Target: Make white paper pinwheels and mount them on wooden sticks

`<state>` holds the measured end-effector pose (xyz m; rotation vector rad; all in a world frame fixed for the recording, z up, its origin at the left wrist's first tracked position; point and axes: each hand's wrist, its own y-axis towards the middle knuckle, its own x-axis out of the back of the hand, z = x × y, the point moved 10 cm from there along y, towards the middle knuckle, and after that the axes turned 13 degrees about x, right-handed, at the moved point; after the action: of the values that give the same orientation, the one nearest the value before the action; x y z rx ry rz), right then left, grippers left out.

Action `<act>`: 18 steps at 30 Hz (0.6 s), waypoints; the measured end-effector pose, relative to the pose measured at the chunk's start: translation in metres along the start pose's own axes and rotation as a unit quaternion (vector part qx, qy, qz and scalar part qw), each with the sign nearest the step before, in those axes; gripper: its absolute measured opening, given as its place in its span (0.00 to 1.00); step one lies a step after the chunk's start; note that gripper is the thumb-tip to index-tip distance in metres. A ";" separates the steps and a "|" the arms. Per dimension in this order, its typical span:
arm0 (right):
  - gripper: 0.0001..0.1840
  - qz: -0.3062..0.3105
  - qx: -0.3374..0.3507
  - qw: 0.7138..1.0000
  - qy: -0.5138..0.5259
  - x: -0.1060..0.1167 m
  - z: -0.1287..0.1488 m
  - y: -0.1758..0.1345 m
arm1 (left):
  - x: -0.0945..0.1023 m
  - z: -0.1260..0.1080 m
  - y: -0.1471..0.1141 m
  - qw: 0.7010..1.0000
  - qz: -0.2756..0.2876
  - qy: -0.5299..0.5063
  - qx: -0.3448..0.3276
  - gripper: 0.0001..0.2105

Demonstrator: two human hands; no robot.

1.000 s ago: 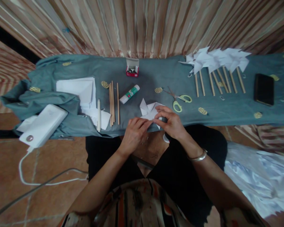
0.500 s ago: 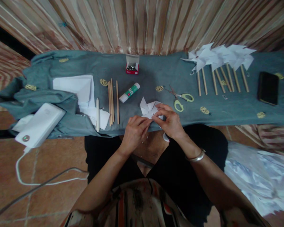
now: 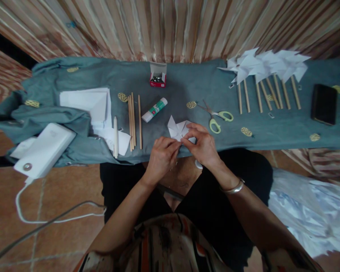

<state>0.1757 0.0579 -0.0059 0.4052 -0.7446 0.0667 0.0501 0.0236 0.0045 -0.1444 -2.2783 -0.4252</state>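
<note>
A white paper pinwheel (image 3: pixel 175 129) with folded blades is held at the near edge of the cloth-covered table. My left hand (image 3: pixel 163 155) is closed, its thumb and fingertips pinching the pinwheel's near side. My right hand (image 3: pixel 201 144) is closed on the right side of the same paper, thumb and index finger close to its middle. The fingertips of both hands almost meet there and cover part of the blades. Just right of the pinwheel lie scissors (image 3: pixel 215 116) with light green handles, partly open. A glue stick (image 3: pixel 155 110) lies to its upper left.
Wooden sticks (image 3: pixel 132 122), a white pen (image 3: pixel 116 138) and stacked paper (image 3: pixel 85 100) lie leftward, beside a white power bank (image 3: pixel 45 151) with a cable. An open red box of pins (image 3: pixel 158 80) stands behind. Several pinwheels on sticks (image 3: pixel 268 66) and a black phone (image 3: pixel 324 104) are rightward.
Both hands stay on the pinwheel with hardly any movement; the fingers shift only slightly near its middle. The camera view has moved a little.
</note>
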 end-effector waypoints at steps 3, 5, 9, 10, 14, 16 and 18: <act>0.04 -0.003 0.005 1.000 0.001 0.001 0.001 0.000 | 0.000 0.000 0.000 1.000 0.001 -0.001 -0.003 0.10; 0.04 -0.004 0.008 1.000 0.001 0.001 0.001 0.000 | -0.001 0.000 0.000 1.000 0.005 0.000 -0.001 0.10; 0.05 -0.003 0.008 1.000 -0.004 0.001 0.001 -0.001 | -0.003 0.003 0.000 1.000 0.014 0.000 0.009 0.10; 0.05 -0.002 0.006 1.000 -0.005 0.001 0.001 -0.001 | -0.003 0.003 0.000 1.000 0.015 0.000 0.009 0.10; 0.04 -0.001 0.004 1.000 -0.005 0.001 0.001 0.000 | -0.003 0.002 0.000 1.000 0.021 0.007 0.003 0.10; 0.04 -0.001 0.006 1.000 -0.004 0.001 0.002 0.000 | -0.003 0.002 0.000 1.000 0.023 0.009 0.003 0.10; 0.04 -0.002 0.011 1.000 -0.004 0.001 0.002 0.000 | -0.003 0.001 0.001 1.000 0.021 0.007 0.001 0.10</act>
<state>0.1752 0.0566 -0.0041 0.4284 -0.7517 0.0686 0.0512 0.0250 0.0020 -0.1876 -2.2579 -0.4006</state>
